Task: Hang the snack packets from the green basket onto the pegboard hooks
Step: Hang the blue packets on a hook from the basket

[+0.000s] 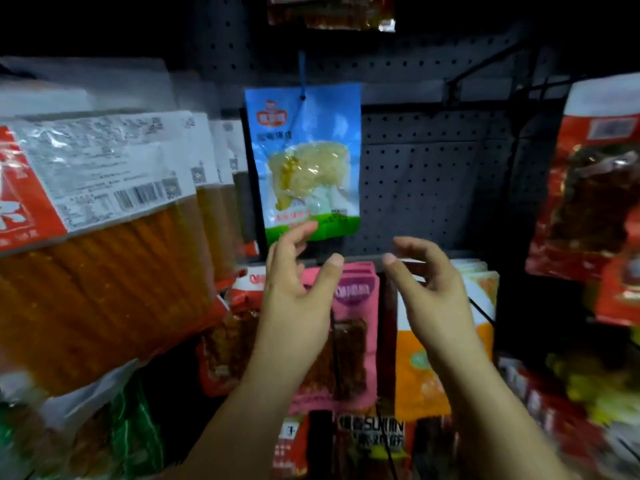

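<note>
We hold both hands, left (pixel 294 282) and right (pixel 433 289), loose and empty below the blue packet (pixel 304 161); its hook (pixel 302 74) is blurred.

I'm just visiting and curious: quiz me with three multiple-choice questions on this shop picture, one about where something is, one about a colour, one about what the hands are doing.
1. Where does the blue packet hang?
A. on a hook of the pegboard, above both hands
B. in a basket on the floor
C. under the pink packet

2. What colour is the packet right behind the left hand's thumb?
A. black
B. pink
C. white

3. What are the hands doing?
A. both grip one packet
B. the right one holds a hook
C. both are open and hold nothing

Answers: 1 A, it hangs from a blue hook over the fingertips. 2 B, the pink packet shows between the hands. 3 C, the left hand and right hand have loose fingers around empty air.
</note>
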